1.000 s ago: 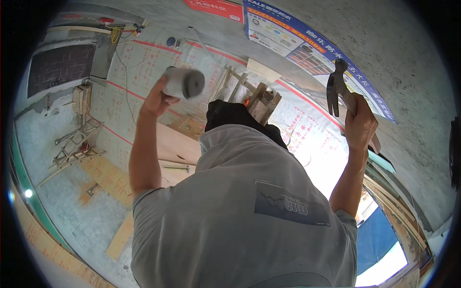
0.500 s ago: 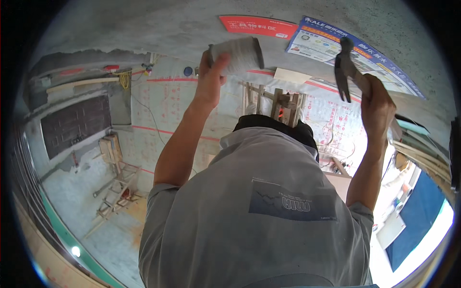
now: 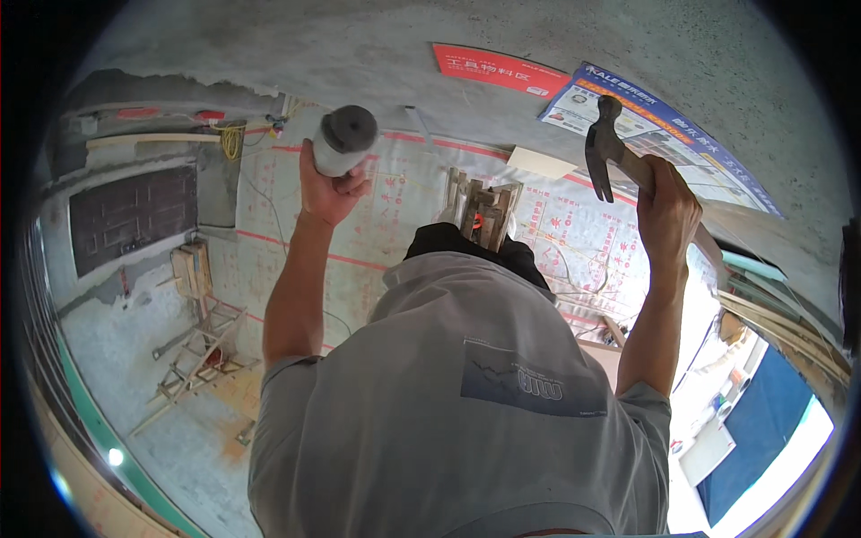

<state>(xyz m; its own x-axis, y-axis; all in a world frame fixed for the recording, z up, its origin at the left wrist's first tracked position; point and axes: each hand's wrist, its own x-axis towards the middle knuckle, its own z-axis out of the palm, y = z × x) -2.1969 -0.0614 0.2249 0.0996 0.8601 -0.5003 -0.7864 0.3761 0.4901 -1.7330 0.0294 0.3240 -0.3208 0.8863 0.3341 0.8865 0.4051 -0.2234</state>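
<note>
My left hand [image 3: 334, 193] is wrapped round a short grey-white cylinder [image 3: 335, 158] with a dark, round end that is tilted toward the camera. My right hand [image 3: 665, 215] grips the wooden handle of a claw hammer [image 3: 606, 134], its metal head raised and claw pointing down. The cylinder and hammer are held apart, on either side of the grey shirt [image 3: 430, 421] on my body. Behind the hammer, a blue-and-white printed board [image 3: 744, 184] is on a grey concrete surface [image 3: 359, 45], beside a red board [image 3: 480, 67].
A rough wooden structure [image 3: 466, 202] stands beyond my body, among red-printed sheeting [image 3: 269, 206]. At left are a dark panel [image 3: 126, 220], a yellow coil [image 3: 230, 139] and wooden frames [image 3: 206, 350]. Long boards [image 3: 780, 332] and blue material [image 3: 753, 430] lie at right.
Since half a second ago my left hand has moved left and down, turning the cylinder from sideways to end-on. The hammer has shifted left and slightly down, and the whole view has shifted.
</note>
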